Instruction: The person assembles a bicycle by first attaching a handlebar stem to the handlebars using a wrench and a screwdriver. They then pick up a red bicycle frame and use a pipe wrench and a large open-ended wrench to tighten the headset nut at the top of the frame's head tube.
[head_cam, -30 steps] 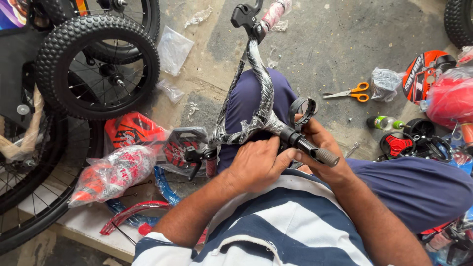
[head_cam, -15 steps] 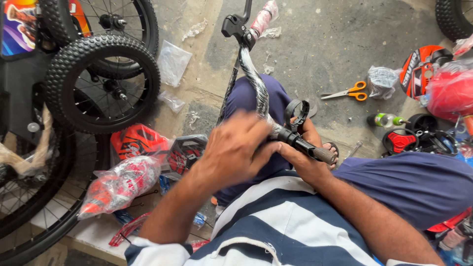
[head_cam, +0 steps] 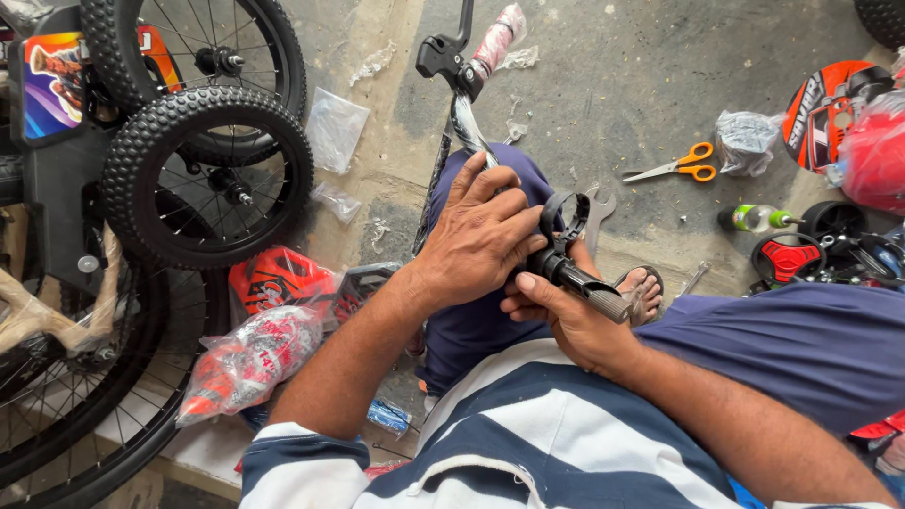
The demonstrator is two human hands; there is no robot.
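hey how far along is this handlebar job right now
Done: a brake lever already sits at the handlebar's far end. In hand: the left hand and right hand work a black clamp at the near grip. Left: wheels still lie loose nearby.

Bare grey concrete floor (head_cam: 641,85), stained and patchy, with a paler strip running down past the wheels. Lying directly on it: orange-handled scissors (head_cam: 681,166) near a crumpled clear plastic bag (head_cam: 746,139); a small green-capped bottle (head_cam: 757,218) on its side just below; a flat metal spanner (head_cam: 598,207) beside the knee; empty clear plastic bags (head_cam: 334,129) next to the small knobby wheel (head_cam: 208,177), standing upright at left. Lower left, wrapped red-and-white parts (head_cam: 247,363) and a red plastic piece (head_cam: 279,276) touching each other. Scattered scraps of clear wrap (head_cam: 374,62) further up.
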